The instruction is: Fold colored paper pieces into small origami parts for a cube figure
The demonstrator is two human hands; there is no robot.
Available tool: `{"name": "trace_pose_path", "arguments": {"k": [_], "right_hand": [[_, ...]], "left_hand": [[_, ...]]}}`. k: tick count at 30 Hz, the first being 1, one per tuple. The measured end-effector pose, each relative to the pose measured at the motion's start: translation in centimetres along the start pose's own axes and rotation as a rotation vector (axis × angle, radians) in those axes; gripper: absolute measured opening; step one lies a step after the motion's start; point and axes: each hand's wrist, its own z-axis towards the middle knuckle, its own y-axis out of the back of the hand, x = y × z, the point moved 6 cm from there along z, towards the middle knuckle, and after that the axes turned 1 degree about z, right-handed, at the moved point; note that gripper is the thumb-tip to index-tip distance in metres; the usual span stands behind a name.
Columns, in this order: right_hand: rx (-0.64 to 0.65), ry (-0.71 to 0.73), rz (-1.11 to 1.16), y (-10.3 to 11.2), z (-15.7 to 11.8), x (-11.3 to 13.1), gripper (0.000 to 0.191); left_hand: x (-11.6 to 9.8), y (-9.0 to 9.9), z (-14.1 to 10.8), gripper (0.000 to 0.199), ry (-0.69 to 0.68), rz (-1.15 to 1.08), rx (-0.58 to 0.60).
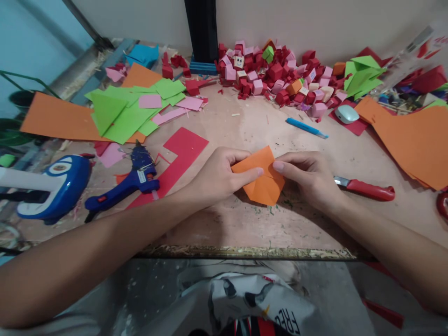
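Note:
Between my hands, just above the table near its front edge, is a piece of orange paper with fold creases. My left hand grips its left side, the thumb lying across the front face. At the upper right edge, the thumb and fingers of my right hand pinch the paper. The fingers behind the sheet are partly hidden. A red-handled knife lies just right of my right hand, its blade partly covered by that hand. Left of my left hand lies a red paper strip with a notch cut out.
A blue glue gun and a blue-and-white lamp base stand at left. Green paper sheets are piled behind them. Small folded paper cubes heap at the back. A blue pen, a mouse and orange sheets lie at right.

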Motion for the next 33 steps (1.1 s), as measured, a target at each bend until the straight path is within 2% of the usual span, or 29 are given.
{"name": "trace_pose_path", "arguments": {"k": [18, 28, 33], "right_hand": [[-0.017, -0.02, 0.033, -0.2, -0.1, 0.1, 0.017], [-0.013, -0.043, 0.093, -0.4, -0.2, 0.3, 0.014], [-0.041, 0.001, 0.07, -0.3, -0.1, 0.5, 0.014]], "left_hand": [[0.6, -1.0, 0.0, 0.02, 0.033, -0.002, 0.136], [1.1, -1.5, -0.2, 0.019, 0.121, -0.032, 0.209], [1.1, -1.4, -0.3, 0.02, 0.116, -0.011, 0.237]]}}
